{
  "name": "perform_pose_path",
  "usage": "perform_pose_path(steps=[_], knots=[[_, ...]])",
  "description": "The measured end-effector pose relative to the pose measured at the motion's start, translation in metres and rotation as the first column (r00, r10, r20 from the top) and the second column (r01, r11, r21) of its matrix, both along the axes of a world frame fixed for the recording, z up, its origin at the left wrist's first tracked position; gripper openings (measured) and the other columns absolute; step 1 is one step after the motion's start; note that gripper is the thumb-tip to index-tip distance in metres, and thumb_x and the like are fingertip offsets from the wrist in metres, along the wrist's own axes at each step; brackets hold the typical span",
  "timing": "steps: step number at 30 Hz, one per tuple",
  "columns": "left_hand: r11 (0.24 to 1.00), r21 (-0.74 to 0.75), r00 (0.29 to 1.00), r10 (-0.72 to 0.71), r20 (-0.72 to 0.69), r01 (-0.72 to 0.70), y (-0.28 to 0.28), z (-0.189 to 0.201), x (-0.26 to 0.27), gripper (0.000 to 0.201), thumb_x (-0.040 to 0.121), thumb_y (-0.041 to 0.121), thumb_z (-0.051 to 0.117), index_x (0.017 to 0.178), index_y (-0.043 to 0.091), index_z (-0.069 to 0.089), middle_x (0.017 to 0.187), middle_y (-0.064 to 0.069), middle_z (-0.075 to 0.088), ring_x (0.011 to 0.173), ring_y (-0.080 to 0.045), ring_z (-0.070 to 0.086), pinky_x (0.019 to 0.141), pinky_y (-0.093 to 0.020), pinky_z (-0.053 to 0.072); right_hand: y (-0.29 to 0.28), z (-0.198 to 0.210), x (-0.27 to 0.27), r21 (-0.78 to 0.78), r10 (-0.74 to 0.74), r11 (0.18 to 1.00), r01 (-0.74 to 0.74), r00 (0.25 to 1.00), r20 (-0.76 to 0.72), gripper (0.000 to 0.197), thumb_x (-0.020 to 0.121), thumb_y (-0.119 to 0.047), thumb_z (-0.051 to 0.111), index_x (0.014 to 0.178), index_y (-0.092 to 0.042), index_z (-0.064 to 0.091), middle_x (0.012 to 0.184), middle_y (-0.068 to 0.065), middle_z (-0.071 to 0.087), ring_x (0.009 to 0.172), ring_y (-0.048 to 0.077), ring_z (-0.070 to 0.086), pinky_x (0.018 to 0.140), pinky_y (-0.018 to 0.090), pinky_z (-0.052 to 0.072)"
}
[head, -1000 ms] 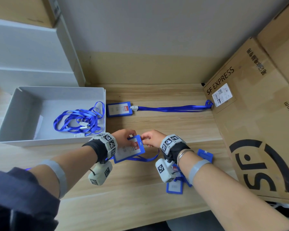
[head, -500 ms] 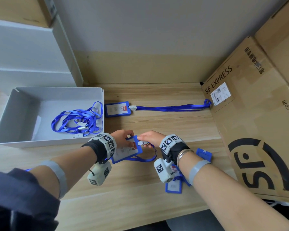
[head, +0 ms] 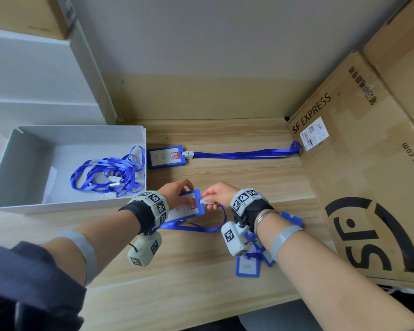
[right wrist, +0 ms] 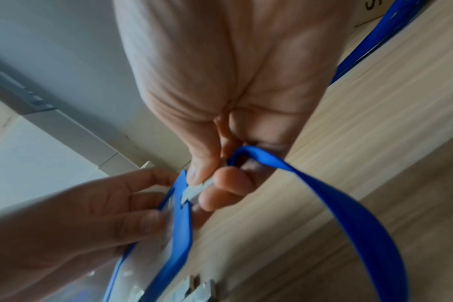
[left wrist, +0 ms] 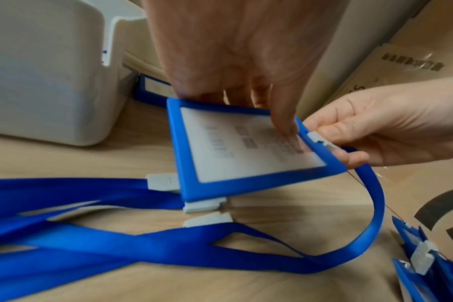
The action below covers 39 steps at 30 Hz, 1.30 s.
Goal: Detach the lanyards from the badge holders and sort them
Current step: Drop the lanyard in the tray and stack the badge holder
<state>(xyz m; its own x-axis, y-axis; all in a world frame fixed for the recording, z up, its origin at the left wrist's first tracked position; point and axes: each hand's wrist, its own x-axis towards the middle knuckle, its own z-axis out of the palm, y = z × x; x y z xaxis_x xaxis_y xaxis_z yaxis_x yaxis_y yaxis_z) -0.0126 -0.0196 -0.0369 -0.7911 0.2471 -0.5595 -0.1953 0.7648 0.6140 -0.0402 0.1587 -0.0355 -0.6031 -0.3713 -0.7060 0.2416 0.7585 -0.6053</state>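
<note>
My left hand point(head: 177, 194) grips a blue badge holder point(head: 191, 206) point(left wrist: 246, 155) by its edge, thumb pressed on the clear face, lifted off the desk. My right hand point(head: 213, 197) pinches the grey clip point(head: 204, 201) point(right wrist: 194, 190) point(left wrist: 321, 140) at the holder's top edge. The clip's blue lanyard point(head: 201, 226) point(left wrist: 375, 204) loops down onto the desk. Another badge holder point(head: 166, 156) with its lanyard point(head: 244, 154) attached lies farther back. Detached lanyards point(head: 105, 173) lie in the grey tray point(head: 14, 163). Loose blue holders point(head: 247, 266) are piled under my right forearm.
A large SF Express cardboard box point(head: 368, 187) leans along the right side of the wooden desk point(head: 201, 295). White shelving point(head: 34, 80) stands behind the tray at the back left. More lanyards with grey clips point(left wrist: 207, 219) lie on the desk below the held holder.
The grey clip now shows between my right fingers at the holder's top edge; a second ago it was hidden under my hands. Both hands have stayed almost in place.
</note>
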Motion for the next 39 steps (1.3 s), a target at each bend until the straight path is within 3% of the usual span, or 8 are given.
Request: perform_pose_path(steps=[10,14,16,22,30,34,36,39], knots=[[0.953,-0.24,0.972,-0.213,-0.104,0.183,0.019,-0.007,-0.014,0.09,0.064,0.041,0.079,0.138,0.021,0.032,0.134,-0.002,0.046,0.124,-0.027,0.044,0.105,-0.042,0.04,0.005,0.004,-0.019,-0.042,-0.106,0.994,0.106,0.994,-0.004,0.029,0.094,-0.01,0.052,0.121,-0.003,0.058,0.069,0.0,0.061,0.055,0.008,0.053,0.054,0.015,0.043],[0.936,-0.3,0.965,-0.228,-0.126,0.182,0.017,-0.006,-0.024,0.084,0.068,0.041,0.075,0.138,0.023,0.032,0.131,-0.001,0.048,0.12,-0.026,0.045,0.1,-0.041,0.043,0.018,0.007,-0.026,0.03,0.03,0.999,-0.029,0.999,-0.032,0.004,0.085,-0.017,0.065,0.085,-0.018,0.061,0.07,-0.003,0.064,0.051,0.003,0.055,0.061,0.014,0.047],[0.942,-0.302,0.972,-0.194,-0.132,0.147,0.011,-0.006,-0.032,0.084,0.067,0.041,0.076,0.137,0.024,0.033,0.131,-0.001,0.05,0.118,-0.025,0.047,0.099,-0.041,0.045,0.027,0.007,-0.033,0.142,0.096,0.986,-0.089,0.994,-0.045,0.016,0.083,-0.024,0.068,0.071,-0.022,0.057,0.066,0.0,0.062,0.056,0.011,0.055,0.069,0.024,0.047],[0.935,-0.347,0.988,-0.115,-0.106,0.072,-0.001,-0.006,-0.054,0.083,0.067,0.039,0.077,0.135,0.021,0.033,0.125,-0.007,0.055,0.113,-0.027,0.053,0.094,-0.042,0.048,0.059,0.022,-0.062,0.349,0.155,0.932,-0.096,0.977,-0.145,0.039,0.084,-0.033,0.065,0.055,-0.02,0.043,0.053,-0.004,0.046,0.049,0.011,0.038,0.052,0.023,0.033],[0.9,-0.436,0.984,-0.073,-0.161,-0.004,-0.002,-0.015,-0.087,0.081,0.071,0.035,0.075,0.138,0.02,0.033,0.132,-0.007,0.049,0.121,-0.03,0.046,0.097,-0.043,0.045,0.1,0.019,-0.095,0.424,0.184,0.898,-0.116,0.975,-0.123,0.008,0.086,-0.022,0.063,0.093,-0.022,0.059,0.06,-0.004,0.055,0.05,0.007,0.051,0.049,0.019,0.042],[0.891,-0.45,0.986,-0.019,-0.167,-0.059,-0.005,-0.02,-0.105,0.077,0.072,0.03,0.074,0.137,0.021,0.034,0.13,-0.01,0.05,0.119,-0.033,0.045,0.095,-0.044,0.043,0.124,0.016,-0.116,0.451,0.149,0.888,-0.086,0.983,-0.107,0.008,0.085,-0.016,0.062,0.09,-0.01,0.064,0.06,-0.001,0.055,0.05,0.01,0.05,0.046,0.018,0.043],[0.887,-0.455,0.984,-0.001,-0.179,-0.081,-0.006,-0.022,-0.113,0.07,0.074,0.029,0.071,0.135,0.02,0.037,0.127,-0.011,0.052,0.117,-0.034,0.047,0.094,-0.042,0.042,0.141,0.018,-0.13,0.495,0.143,0.867,-0.061,0.981,-0.13,0.017,0.084,-0.013,0.063,0.1,-0.008,0.067,0.064,0.003,0.061,0.053,0.013,0.053,0.052,0.022,0.047],[0.879,-0.467,0.983,0.01,-0.183,-0.096,-0.008,-0.024,-0.12,0.068,0.075,0.032,0.069,0.134,0.019,0.038,0.127,-0.011,0.052,0.115,-0.034,0.048,0.093,-0.041,0.041,0.165,0.025,-0.15,0.591,0.193,0.804,-0.064,0.968,-0.159,0.026,0.087,-0.01,0.06,0.112,-0.008,0.065,0.101,0.01,0.072,0.077,0.023,0.064,0.077,0.034,0.055]])
